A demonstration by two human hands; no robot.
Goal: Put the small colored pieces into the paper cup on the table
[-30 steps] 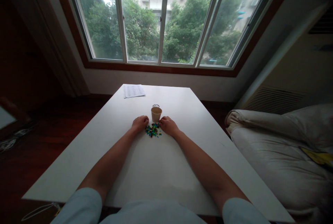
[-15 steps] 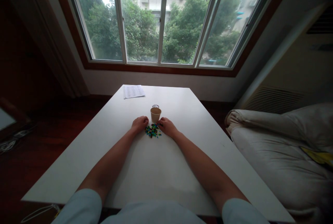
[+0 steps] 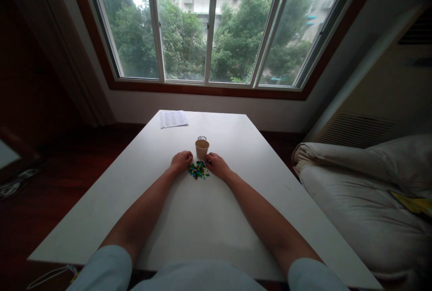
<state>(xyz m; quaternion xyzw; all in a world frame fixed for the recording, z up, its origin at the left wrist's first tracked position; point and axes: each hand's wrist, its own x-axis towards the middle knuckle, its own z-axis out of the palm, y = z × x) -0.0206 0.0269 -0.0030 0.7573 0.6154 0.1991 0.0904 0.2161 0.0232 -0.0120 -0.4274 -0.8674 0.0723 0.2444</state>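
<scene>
A small heap of tiny colourful pieces (image 3: 198, 170), blue, green and yellow, lies on the white table (image 3: 202, 219). Just behind the heap stands a tan paper cup (image 3: 201, 148), upright. My left hand (image 3: 181, 161) rests on the table at the heap's left edge with its fingers curled in. At the heap's right edge, my right hand (image 3: 218, 165) lies with fingers curled, its fingertips touching the pieces near the cup's base. Whether either hand grips any piece is too small to tell.
A sheet of printed paper (image 3: 173, 118) lies at the table's far left corner. A small ring-like object (image 3: 201, 138) sits behind the cup. A white cushioned sofa (image 3: 364, 201) flanks the table's right side. A large window fills the far wall.
Both hands stay beside the heap. My right hand has edged slightly left, closer to the pieces and the cup.
</scene>
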